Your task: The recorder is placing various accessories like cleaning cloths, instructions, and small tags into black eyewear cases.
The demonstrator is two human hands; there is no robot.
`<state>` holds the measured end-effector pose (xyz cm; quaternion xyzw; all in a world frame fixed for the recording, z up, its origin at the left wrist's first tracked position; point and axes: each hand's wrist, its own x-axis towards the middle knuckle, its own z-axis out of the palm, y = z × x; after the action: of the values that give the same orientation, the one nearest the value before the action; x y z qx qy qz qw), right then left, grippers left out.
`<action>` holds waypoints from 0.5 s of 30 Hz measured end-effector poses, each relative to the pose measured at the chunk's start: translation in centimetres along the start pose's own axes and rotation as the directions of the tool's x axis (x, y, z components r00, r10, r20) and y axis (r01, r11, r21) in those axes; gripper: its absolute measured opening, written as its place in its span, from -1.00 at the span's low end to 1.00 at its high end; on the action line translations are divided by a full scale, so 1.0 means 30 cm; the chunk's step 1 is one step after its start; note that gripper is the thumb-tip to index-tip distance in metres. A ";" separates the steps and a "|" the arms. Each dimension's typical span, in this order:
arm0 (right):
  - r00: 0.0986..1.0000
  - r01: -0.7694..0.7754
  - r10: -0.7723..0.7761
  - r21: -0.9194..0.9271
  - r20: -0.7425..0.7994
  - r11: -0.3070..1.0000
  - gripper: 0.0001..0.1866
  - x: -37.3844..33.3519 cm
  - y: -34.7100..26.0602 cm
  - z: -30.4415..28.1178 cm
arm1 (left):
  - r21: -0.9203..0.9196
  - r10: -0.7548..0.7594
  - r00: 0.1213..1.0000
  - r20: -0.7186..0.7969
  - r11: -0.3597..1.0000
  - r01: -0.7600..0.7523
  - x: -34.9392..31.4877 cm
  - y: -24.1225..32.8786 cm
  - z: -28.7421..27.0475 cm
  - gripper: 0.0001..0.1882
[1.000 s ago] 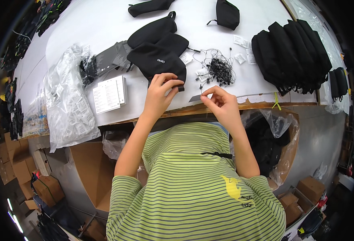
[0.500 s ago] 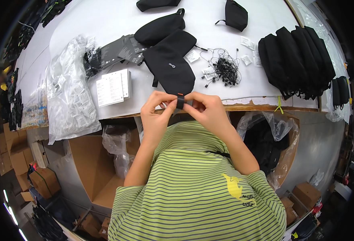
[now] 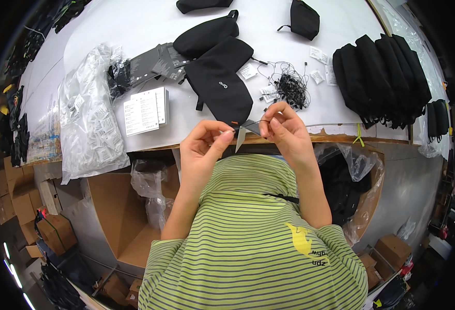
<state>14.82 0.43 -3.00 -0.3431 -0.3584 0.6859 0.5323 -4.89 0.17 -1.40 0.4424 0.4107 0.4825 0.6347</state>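
A small tag [image 3: 241,135] on thin string is being pinched between left hand [image 3: 202,150] and right hand [image 3: 285,132]; string could easily get dropped, grip's tiny.

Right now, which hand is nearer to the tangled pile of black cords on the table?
The right hand. It sits just below the cord pile, near the table edge, pinching a thin cord. The left hand is farther off, below and to the left of the pile.
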 end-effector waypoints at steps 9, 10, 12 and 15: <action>0.987 0.136 -0.133 -0.036 0.091 0.990 -0.84 -0.026 -0.021 -0.002 | 0.113 -0.018 0.992 0.128 0.994 0.004 0.012 0.029 0.108 -0.90; 0.991 0.117 -0.113 -0.052 0.067 0.992 -0.84 -0.033 -0.029 0.010 | 0.112 -0.021 0.992 0.127 0.994 0.006 0.012 0.024 0.120 -0.90; 0.995 0.093 -0.091 -0.067 0.043 0.993 -0.84 -0.044 -0.039 0.036 | 0.056 -0.022 0.992 0.124 0.998 0.015 0.010 0.015 0.145 -0.90; 0.988 0.156 -0.157 -0.116 0.000 0.981 -0.83 -0.053 -0.035 0.052 | 0.070 -0.035 0.991 0.131 0.997 0.026 0.015 0.005 0.152 -0.90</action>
<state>14.32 -1.14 -1.16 -0.3473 -0.4210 0.6184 0.5655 -0.52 -0.11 -0.05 0.4886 0.3907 0.4280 0.6522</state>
